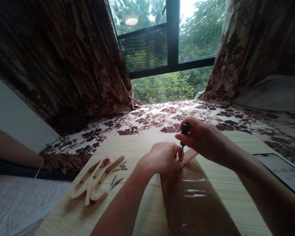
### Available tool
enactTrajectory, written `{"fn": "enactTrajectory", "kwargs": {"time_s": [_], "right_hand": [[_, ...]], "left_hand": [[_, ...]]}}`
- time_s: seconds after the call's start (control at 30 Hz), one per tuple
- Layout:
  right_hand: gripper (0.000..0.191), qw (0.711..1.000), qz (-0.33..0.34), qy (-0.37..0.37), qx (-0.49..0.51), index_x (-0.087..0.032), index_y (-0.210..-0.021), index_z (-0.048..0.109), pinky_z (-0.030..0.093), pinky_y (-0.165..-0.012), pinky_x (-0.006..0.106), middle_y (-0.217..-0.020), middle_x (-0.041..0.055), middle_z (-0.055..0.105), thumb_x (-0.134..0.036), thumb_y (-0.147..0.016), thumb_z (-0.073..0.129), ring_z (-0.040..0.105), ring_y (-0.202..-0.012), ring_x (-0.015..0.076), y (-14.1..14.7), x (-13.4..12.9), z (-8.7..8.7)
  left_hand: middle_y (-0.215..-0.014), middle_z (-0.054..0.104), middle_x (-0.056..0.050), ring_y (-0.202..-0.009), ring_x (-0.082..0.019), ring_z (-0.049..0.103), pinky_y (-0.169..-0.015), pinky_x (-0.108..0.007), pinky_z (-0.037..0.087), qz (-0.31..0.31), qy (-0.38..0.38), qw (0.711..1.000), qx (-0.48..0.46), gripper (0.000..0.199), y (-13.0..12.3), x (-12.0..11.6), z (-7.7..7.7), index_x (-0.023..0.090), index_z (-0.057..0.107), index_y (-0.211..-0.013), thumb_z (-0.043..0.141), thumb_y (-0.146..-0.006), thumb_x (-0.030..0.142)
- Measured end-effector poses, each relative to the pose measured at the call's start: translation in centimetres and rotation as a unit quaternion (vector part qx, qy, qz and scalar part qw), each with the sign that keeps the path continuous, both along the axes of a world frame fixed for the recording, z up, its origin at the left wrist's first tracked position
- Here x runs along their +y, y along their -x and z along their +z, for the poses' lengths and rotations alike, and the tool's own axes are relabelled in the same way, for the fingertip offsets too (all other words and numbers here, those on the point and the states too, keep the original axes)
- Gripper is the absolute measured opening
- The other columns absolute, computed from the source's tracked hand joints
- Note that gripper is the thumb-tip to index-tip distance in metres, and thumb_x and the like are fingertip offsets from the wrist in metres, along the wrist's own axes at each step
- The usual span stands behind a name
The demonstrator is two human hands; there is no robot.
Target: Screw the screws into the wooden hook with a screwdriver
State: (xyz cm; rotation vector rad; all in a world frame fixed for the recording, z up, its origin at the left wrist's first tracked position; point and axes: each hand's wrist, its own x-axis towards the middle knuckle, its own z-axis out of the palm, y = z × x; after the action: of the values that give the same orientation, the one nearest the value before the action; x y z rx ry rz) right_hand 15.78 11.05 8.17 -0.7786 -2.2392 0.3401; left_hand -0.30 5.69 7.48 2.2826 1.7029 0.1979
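Note:
My right hand (196,136) grips the black handle of a screwdriver (185,132), its shaft pointing down. My left hand (162,157) has its fingers closed around the screwdriver's tip; what they pinch there is too small to make out. Under the tip, a pale wooden piece (191,155) shows partly between the hands, the rest hidden. It lies at the far end of a long brown board or box (191,196) with a glossy, wrapped-looking surface. Left of my left arm lie several curved wooden hooks with drilled holes (98,180) and several loose screws (117,182).
Everything lies on a light wooden tabletop (140,213). At the right edge a phone (280,173) sits partly behind my right forearm. Beyond the table is a ledge with flowered cloth (157,114), below a window (173,36) framed by patterned curtains (88,55).

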Motion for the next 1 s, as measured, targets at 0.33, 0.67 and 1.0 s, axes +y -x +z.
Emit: {"fn": "enactTrajectory", "kwargs": {"time_s": [0.33,0.67,1.0], "right_hand": [[0.009,0.994,0.08,0.071,0.014,-0.022,-0.09,0.053,0.038,-0.05,0.023,-0.07,-0.0021,0.058,-0.027,-0.085,0.058,0.052,-0.056,0.0112,-0.44,-0.07,-0.22],[0.009,0.991,0.061,0.113,0.049,-0.023,-0.084,0.049,0.036,-0.049,0.023,-0.065,-0.0038,0.054,-0.028,-0.084,0.056,0.051,-0.054,0.0123,0.07,0.62,-0.89],[0.007,0.988,0.079,0.126,0.045,-0.023,-0.085,0.046,0.036,-0.052,0.024,-0.065,-0.0036,0.054,-0.024,-0.084,0.053,0.052,-0.056,0.0135,0.07,0.34,-0.66]], "left_hand": [[-0.077,0.066,0.003,-0.067,-0.015,0.056,-0.059,-0.025,0.037,-0.004,-0.022,1.0,0.002,0.009,-0.03,-0.01,-0.18,0.024,0.067,-0.078,0.061,-0.071,0.024],[-0.076,0.067,0.003,-0.075,-0.018,0.06,-0.063,-0.024,0.039,-0.008,-0.024,1.0,-0.012,0.011,0.34,0.0,-0.2,0.024,0.068,-0.078,0.066,-0.068,0.024],[-0.074,0.068,0.004,-0.069,-0.016,0.06,-0.061,-0.023,0.039,0.005,-0.028,0.999,0.014,0.009,0.07,-0.4,0.27,0.024,0.068,-0.076,0.061,-0.069,0.022]]}}
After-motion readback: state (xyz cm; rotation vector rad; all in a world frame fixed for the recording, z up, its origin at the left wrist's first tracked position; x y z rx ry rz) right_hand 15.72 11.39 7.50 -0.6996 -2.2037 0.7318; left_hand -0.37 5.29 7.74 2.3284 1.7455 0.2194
